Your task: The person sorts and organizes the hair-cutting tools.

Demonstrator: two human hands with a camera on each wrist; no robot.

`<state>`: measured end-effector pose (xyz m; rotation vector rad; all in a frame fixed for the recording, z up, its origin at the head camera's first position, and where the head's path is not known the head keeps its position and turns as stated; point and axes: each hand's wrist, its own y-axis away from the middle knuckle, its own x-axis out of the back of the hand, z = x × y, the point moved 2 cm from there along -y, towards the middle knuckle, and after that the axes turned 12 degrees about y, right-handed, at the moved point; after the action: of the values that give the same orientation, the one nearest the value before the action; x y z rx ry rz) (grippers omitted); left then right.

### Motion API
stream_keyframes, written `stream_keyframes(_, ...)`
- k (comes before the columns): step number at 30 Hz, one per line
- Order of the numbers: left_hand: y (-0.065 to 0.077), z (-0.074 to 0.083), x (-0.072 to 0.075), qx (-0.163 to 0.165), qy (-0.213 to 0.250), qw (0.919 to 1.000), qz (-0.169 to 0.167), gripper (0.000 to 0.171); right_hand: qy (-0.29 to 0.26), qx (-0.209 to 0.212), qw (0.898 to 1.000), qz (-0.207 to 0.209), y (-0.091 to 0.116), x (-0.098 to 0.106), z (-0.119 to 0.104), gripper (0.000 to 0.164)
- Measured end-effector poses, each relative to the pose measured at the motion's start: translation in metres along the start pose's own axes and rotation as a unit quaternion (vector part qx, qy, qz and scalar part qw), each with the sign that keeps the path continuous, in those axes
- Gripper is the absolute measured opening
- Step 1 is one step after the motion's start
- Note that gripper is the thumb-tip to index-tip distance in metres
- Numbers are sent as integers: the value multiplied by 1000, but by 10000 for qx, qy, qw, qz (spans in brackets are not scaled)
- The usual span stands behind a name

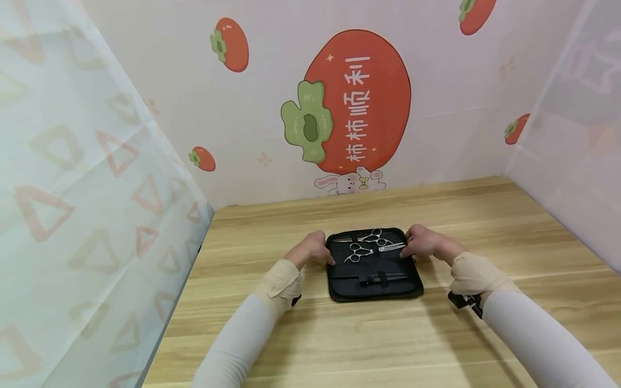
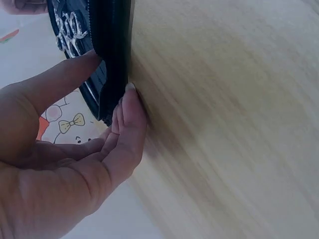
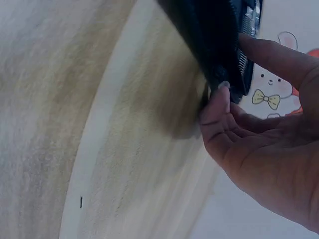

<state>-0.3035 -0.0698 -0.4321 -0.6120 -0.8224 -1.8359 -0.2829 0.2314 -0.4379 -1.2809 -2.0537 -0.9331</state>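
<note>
A black zip case (image 1: 373, 267) lies opened out flat on the wooden table, its inside facing up. Two pairs of silver scissors (image 1: 356, 253) are tucked in its upper part, one with a comb-like thinning blade (image 1: 392, 247). Lower down, a black comb (image 1: 388, 278) and a dark clip sit under a strap. My left hand (image 1: 314, 249) pinches the case's left edge, thumb on top and fingers beneath, as the left wrist view shows. On the opposite edge, my right hand (image 1: 421, 241) pinches the upper right corner between thumb (image 3: 279, 59) and fingers.
The wooden table (image 1: 339, 345) spreads around the case on every side. Behind it hangs a pale cloth (image 1: 262, 124) printed with persimmons and a rabbit. Cloth walls (image 1: 97, 215) also stand at the left and right. Small black devices (image 1: 466, 303) are strapped at the wrists.
</note>
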Motion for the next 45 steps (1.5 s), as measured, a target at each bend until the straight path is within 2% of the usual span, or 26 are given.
stream_keyframes(4, 2, -2, -2, 30, 354, 9993, -80, 46, 48, 86, 9995, 295, 2, -6, 1, 46)
stream_keyframes(8, 3, -4, -2, -213, 609, 9979, -35, 61, 519, 257, 9955, 753, 5, -7, 0, 48)
stream_keyframes(10, 3, -4, -2, -386, 471, 9981, 60, 63, 834, 368, 9912, 964, 7, -6, -1, 49)
stream_keyframes(15, 3, -3, -3, -763, -154, 9963, 359, 56, 1402, 713, 9788, 1313, 13, -4, -2, 45)
stream_keyframes(22, 13, -2, -2, -1207, -526, 9896, 585, 40, 1605, 1247, 9665, 1570, 25, -5, -3, 35)
stream_keyframes(26, 21, 1, 0, -1669, -852, 9801, 659, 30, 1610, 1383, 9639, 1608, 33, -4, -5, 30)
stream_keyframes(29, 30, 3, 0, -2032, -1133, 9711, 531, 27, 1663, 1416, 9636, 1539, 40, -5, -6, 27)
stream_keyframes(32, 41, 4, 0, -2250, -1309, 9653, 207, 25, 1771, 1495, 9609, 1517, 48, -9, -6, 29)
stream_keyframes(35, 51, 3, -2, -2285, -1391, 9632, -254, 27, 2030, 1655, 9536, 1485, 57, -16, -4, 36)
stream_keyframes(39, 61, 0, -6, -2254, -1390, 9608, -823, 38, 2413, 1841, 9421, 1423, 70, -26, -1, 43)
stream_keyframes(42, 66, -2, -6, -2298, -1300, 9593, -1004, 47, 2544, 1918, 9370, 1429, 77, -31, 1, 43)
stream_keyframes(45, 68, -4, -5, -2331, -1180, 9600, -1006, 52, 2586, 1971, 9353, 1395, 81, -35, 2, 42)
